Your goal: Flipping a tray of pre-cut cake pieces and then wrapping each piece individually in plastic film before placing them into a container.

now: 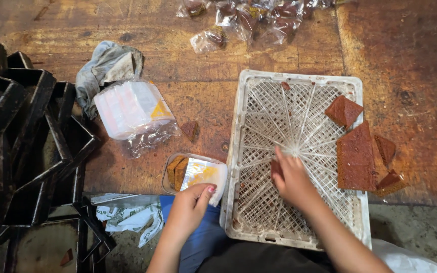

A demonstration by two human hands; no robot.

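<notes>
Fingers (201,191) of my left hand (188,207) pinching a clear plastic tray of brown cake slices (194,174), right hand (292,179) fingers curled on a brown cake piece (276,168) inside the white plastic lattice crate (299,81), more brown cake slabs (356,156) just beyond, worn wooden table (203,96) underneath

Bare forearms, pink-painted nail, blue & dark clothing.

I have one view only, from the camera on the person's head, looking almost straight down at a worn wooden table (198,96) from close range. The person's body sits at 6 o'clock, with both forearms coming up into the frame from there. The white plastic crate (238,151) fills the centre and the 3 o'clock side, black metal pans (21,151) crowd the 9 o'clock edge, and wrapped packets (249,20) lie cut off at 12 o'clock. No second view overlaps it.
</notes>
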